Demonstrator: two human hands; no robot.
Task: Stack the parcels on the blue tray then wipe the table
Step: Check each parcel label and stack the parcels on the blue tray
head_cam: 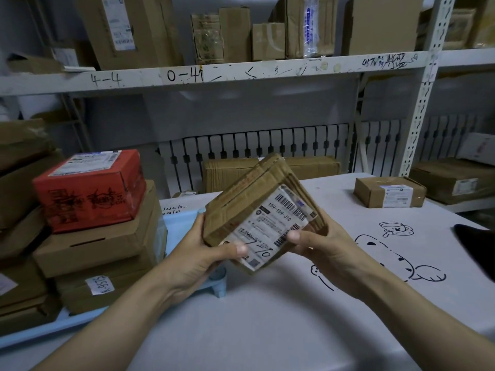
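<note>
A flat brown cardboard parcel (257, 207) with a white shipping label is held tilted above the table's middle. My left hand (203, 253) grips its lower left corner, thumb on the label. My right hand (321, 247) grips its lower right edge, thumb on top. To the left, a light blue tray (184, 226) carries a stack of brown boxes (101, 245) topped by a red box (91, 188). Another small brown parcel (389, 191) lies at the table's far right.
The table (267, 317) has a pale cover printed with black cartoon drawings. Metal shelving (214, 73) loaded with cardboard boxes stands behind. More boxes pile at the far left (21, 183). A dark object (479, 247) lies at the table's right edge.
</note>
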